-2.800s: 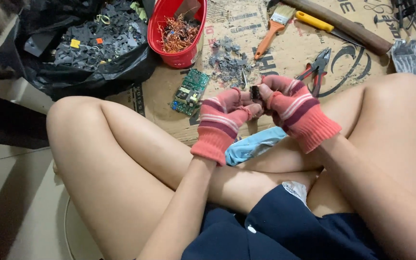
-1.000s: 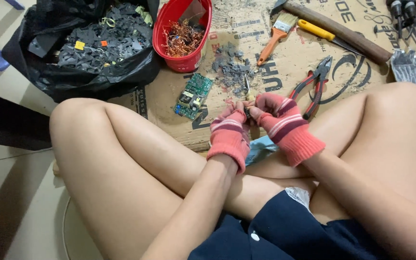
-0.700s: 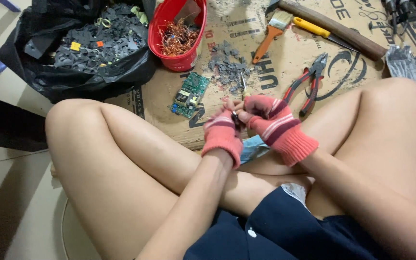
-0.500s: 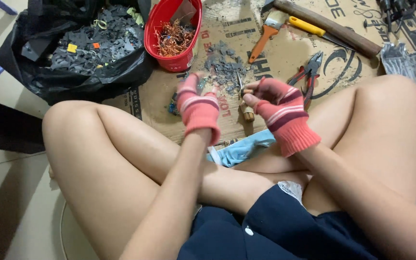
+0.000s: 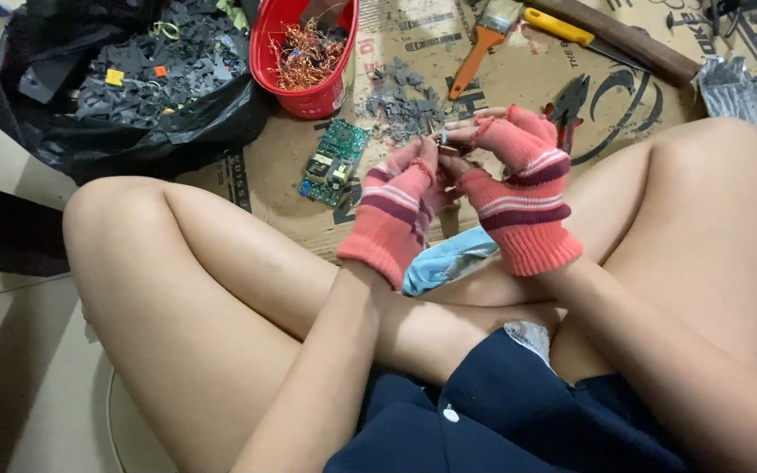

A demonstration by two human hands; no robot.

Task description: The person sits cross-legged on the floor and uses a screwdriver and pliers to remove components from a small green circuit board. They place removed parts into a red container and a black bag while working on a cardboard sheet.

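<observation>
Head view, person seated cross-legged on cardboard sheet (image 5: 519, 79).

Left hand (image 5: 400, 206), in a pink striped fingerless glove, and right hand (image 5: 519, 175), gloved alike, meet fingertip to fingertip above the crossed shins. Both are curled and pinch 1 small metal part (image 5: 442, 143) between them; too small to tell its kind. Neither hand is spread.

Progress, judged from how things lie: red bucket (image 5: 304, 52), ahead and left of the left hand, holds a heap of copper wire; black bag (image 5: 133, 79), further left, is loaded with dark plastic scraps; pile of grey fragments (image 5: 400, 96) lies just ahead of the fingertips. So a good deal looks sorted. 1 green circuit board (image 5: 333, 162), near the left hand, seems unstripped, and the pinched part is in work.

Room: pliers (image 5: 569, 101) lie just beyond the right hand; brush (image 5: 482, 39) and yellow-handled tool (image 5: 571, 26) further ahead. Both knees flank the hands closely, so sideways room is tight; forward reach over the cardboard is open.
</observation>
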